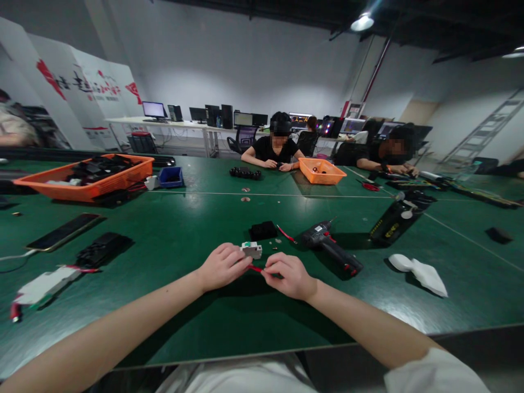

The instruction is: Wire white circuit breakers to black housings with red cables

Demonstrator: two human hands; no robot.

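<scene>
My left hand (pixel 224 266) is closed, its fingertips against a small white circuit breaker (pixel 252 250) with a green part on top. A short red wire (pixel 256 268) runs from beside the left thumb to my right hand (pixel 289 275), which pinches its other end. Whether the wire is joined to the breaker is hidden by the fingers. Just beyond lie a black block (pixel 263 230), a loose red wire (pixel 286 234) and a few tiny metal pieces. To the right of my right hand lies a black cordless screwdriver (pixel 331 246).
At left are a wired white breaker (pixel 49 285), a black part (pixel 102 248), a phone (pixel 65 232), an orange basket (pixel 102 188) and a blue bin (pixel 171 177). A dark bottle-like object (pixel 399 218) and a white item (pixel 420 273) lie right. Co-workers sit opposite, near another orange basket (pixel 322 172).
</scene>
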